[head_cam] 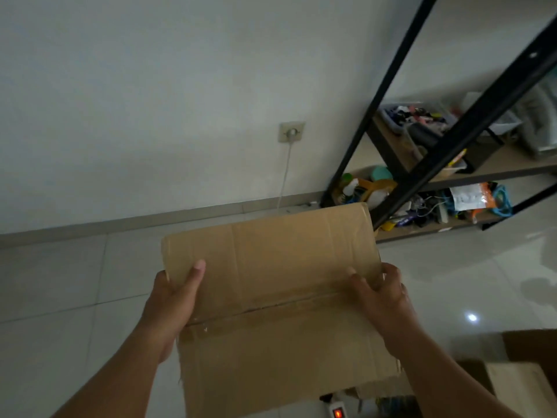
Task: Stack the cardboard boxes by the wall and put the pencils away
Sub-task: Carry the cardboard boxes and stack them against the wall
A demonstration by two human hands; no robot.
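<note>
While held over the floor [60, 282]: cardboard box [271, 267] | left hand [171, 300] fingers grip it | right hand [382, 300] too (thumbs on top)

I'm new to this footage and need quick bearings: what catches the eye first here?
A cardboard box fills the lower middle, gripped at its side edges by the left hand and the right hand. Behind it a wall carries a socket with a cord plugged in, and a black shelf rack crowded with clutter stands at right.
</note>
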